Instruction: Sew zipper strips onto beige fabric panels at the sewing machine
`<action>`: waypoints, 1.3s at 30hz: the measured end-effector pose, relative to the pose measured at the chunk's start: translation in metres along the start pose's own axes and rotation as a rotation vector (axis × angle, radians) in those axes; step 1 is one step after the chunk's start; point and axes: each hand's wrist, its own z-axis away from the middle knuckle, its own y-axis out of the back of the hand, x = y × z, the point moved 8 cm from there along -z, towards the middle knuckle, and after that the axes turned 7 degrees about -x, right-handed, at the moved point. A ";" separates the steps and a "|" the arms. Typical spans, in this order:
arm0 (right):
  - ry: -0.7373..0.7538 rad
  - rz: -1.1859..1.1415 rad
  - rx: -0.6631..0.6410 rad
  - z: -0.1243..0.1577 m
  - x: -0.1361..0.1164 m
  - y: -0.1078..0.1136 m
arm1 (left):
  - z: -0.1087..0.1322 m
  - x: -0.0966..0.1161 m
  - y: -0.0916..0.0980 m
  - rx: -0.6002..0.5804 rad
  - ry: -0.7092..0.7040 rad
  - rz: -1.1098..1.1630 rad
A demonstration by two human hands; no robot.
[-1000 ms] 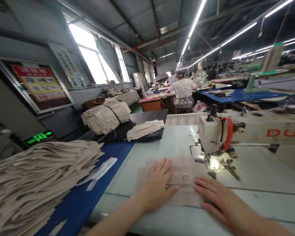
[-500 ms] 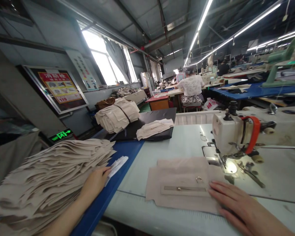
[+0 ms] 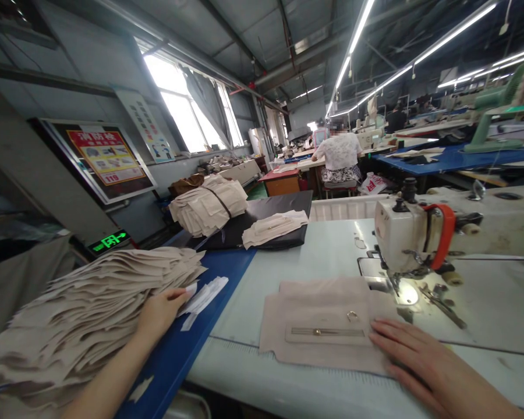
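My left hand [image 3: 161, 314] pinches a small white slip [image 3: 191, 288] between thumb and fingers. It is beside a little pile of white slips [image 3: 207, 295] on the blue board [image 3: 174, 372]. My right hand [image 3: 414, 355] lies flat, fingers stretched, on the right edge of a beige fabric piece [image 3: 318, 302]. A narrow zipper-like strip [image 3: 327, 332] and a small curved metal-looking item [image 3: 352, 316] show on that piece. Just beyond my right fingers is the lit needle area of a white sewing machine [image 3: 402, 233].
A tall stack of beige fabric [image 3: 100, 308] fills the left. Behind it are a tied bundle [image 3: 209, 205] and more beige pieces [image 3: 275, 227] on a black surface. A person [image 3: 340, 151] sits farther back. A white scrap [image 3: 141, 389] lies near the board's front.
My left hand has drawn back slightly leftward from the white slips, with one slip now between its fingers. The white scrap near the front has come into view. My right hand stays on the fabric.
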 end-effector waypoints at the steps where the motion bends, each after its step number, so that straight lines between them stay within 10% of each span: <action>1: 0.000 0.009 -0.004 0.000 0.000 -0.001 | 0.000 0.000 0.001 -0.021 0.027 0.014; 9: -0.051 -0.093 -0.040 -0.003 -0.003 0.003 | 0.012 0.036 0.012 0.048 0.025 -0.010; 16: -0.025 -0.093 -0.118 -0.009 -0.016 0.016 | 0.087 0.208 -0.059 0.167 -0.987 -0.091; 23: -0.012 -0.090 -0.144 -0.007 -0.015 0.017 | 0.146 0.340 -0.114 0.140 -1.297 0.017; 29: 0.012 -0.146 -0.199 0.003 -0.018 0.021 | 0.139 0.355 -0.142 -0.045 -1.264 0.101; 39: 0.067 -0.153 -0.235 0.003 -0.018 0.025 | 0.135 0.340 -0.138 0.005 -1.236 0.310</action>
